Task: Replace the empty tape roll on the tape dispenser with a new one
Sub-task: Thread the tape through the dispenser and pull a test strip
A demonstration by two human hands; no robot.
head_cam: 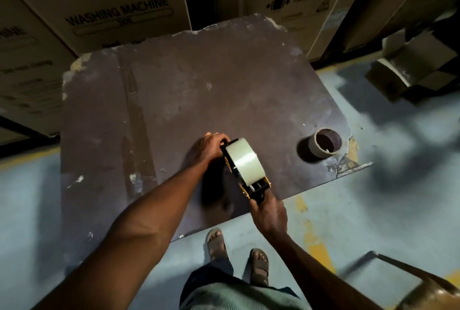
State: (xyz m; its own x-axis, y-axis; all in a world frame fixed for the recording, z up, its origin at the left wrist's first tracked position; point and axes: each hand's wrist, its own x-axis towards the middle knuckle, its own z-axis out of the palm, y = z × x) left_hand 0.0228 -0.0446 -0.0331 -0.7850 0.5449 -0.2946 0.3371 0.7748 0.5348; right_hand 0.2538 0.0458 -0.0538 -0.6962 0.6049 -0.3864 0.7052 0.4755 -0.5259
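Your left hand (211, 146) curls around the front of the tape dispenser (245, 173), a full new roll (245, 160) already on it, held over the worn table (174, 90) — your right hand (268, 212) clenches its handle. Farther right stands the empty core (324, 144). An unseated roll could slip off — check it.

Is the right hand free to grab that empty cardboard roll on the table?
Probably not yet. The right hand grips the tape dispenser by its handle. The empty roll stands unobstructed to its right, so the path looks clear once it lets go.
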